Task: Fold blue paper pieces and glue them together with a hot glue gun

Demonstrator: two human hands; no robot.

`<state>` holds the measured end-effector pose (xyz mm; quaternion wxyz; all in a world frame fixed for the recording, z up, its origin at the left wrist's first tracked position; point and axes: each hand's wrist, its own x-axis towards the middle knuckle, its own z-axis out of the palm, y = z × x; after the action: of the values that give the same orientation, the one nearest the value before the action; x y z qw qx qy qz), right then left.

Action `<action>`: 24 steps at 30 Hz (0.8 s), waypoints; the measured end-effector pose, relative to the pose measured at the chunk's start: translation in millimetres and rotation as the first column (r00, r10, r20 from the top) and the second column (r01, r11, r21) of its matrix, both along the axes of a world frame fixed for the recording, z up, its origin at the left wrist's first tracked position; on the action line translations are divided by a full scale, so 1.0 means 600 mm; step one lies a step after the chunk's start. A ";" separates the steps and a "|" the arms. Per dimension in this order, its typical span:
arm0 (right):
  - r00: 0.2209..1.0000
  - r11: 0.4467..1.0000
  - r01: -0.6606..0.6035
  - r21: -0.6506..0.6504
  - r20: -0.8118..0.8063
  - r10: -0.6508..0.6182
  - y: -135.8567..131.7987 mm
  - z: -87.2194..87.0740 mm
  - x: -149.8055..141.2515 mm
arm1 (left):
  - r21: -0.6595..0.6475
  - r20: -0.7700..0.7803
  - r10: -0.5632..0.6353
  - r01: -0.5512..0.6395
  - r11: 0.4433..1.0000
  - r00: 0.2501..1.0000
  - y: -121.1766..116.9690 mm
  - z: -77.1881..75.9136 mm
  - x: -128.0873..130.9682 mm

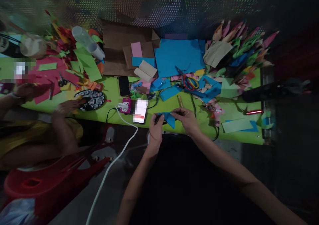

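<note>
Paper (170, 120), blue and folded to a point, is pinched by the fingers (179, 111) of the left hand (156, 129) and right hand (190, 120) at the lime-green desk's (112, 86) near edge. Near the left hand lies a lit rectangular phone (140, 112), beside a magenta plastic socket block (128, 106).

We see a dark phone (124, 86) and a lit phone (141, 112) near a magenta socket block (128, 106), a white cable (121, 154) trailing from it, a patterned pouch (92, 98) farther left, and a red stool (51, 183).
</note>
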<state>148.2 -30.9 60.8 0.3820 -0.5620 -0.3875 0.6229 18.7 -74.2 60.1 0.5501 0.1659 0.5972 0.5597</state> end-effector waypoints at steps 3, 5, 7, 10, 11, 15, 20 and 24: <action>0.999 0.999 0.010 0.040 0.047 -0.012 -0.001 0.004 0.001 | 0.028 -0.034 -0.016 0.017 0.999 0.999 0.003 -0.001 -0.008; 0.997 0.998 0.005 0.068 0.079 -0.011 -0.002 0.006 0.003 | 0.055 -0.074 -0.025 0.029 0.998 0.997 0.006 -0.003 -0.015; 0.994 0.996 -0.007 0.089 0.109 -0.003 -0.002 0.008 0.005 | 0.074 -0.109 -0.030 0.038 0.997 0.994 0.008 -0.006 -0.020; 0.990 0.994 -0.017 0.108 0.139 0.002 -0.002 0.013 0.006 | 0.084 -0.142 -0.030 0.043 0.996 0.989 0.011 -0.010 -0.026; 0.989 0.994 -0.021 0.112 0.148 0.004 -0.002 0.015 0.007 | 0.085 -0.147 -0.031 0.044 0.995 0.989 0.012 -0.011 -0.027; 0.985 0.992 -0.026 0.120 0.172 0.005 -0.001 0.022 0.008 | 0.081 -0.145 -0.053 0.065 0.995 0.988 0.013 -0.012 -0.029; 0.986 0.992 -0.027 0.120 0.169 0.006 -0.002 0.024 0.010 | 0.084 -0.159 -0.071 0.085 0.993 0.985 0.014 -0.010 -0.029; 0.985 0.991 -0.031 0.129 0.172 0.008 -0.002 0.019 0.012 | 0.089 -0.172 -0.064 0.080 0.993 0.983 0.015 -0.010 -0.028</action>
<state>155.3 -31.9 72.4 0.3772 -0.5834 -0.4645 0.5492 1.9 -65.4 54.4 0.5089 0.2605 0.6076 0.5514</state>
